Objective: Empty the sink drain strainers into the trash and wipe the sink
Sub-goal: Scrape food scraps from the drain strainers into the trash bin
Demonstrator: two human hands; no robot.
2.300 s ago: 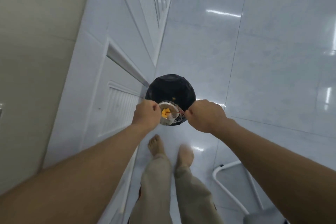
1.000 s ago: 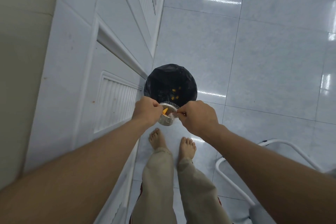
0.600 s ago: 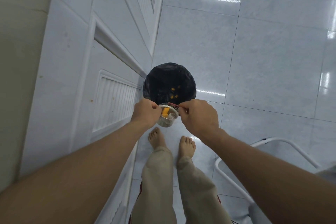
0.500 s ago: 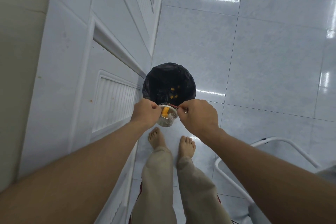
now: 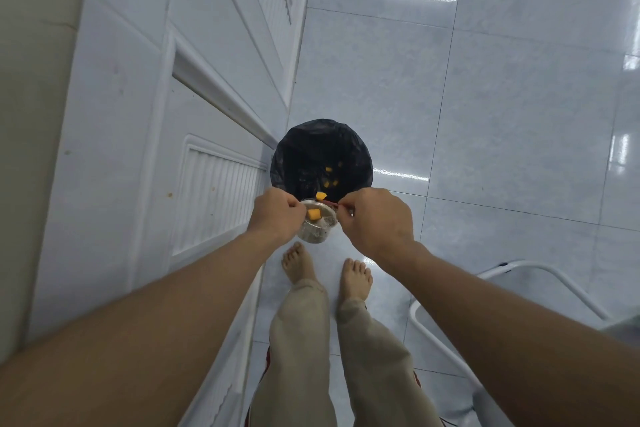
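Observation:
A round metal drain strainer (image 5: 317, 227) hangs in the air just in front of a black-lined trash bin (image 5: 322, 154) on the floor. My left hand (image 5: 277, 215) grips the strainer's left rim. My right hand (image 5: 374, 218) pinches a thin red stick (image 5: 331, 203) whose tip reaches across the strainer's far rim. An orange food cube (image 5: 313, 214) lies in the strainer and another orange cube (image 5: 321, 196) sits at its far edge. Several orange pieces (image 5: 330, 177) lie in the bin.
White cabinet doors (image 5: 207, 184) run along the left, right beside the bin. The floor is glossy pale tile (image 5: 502, 114). A white tubular frame (image 5: 519, 274) stands at the lower right. My bare feet (image 5: 325, 270) stand just behind the bin.
The strainer has tipped a little further toward the bin and an orange cube has moved to its far edge. Both hands stay in nearly the same place.

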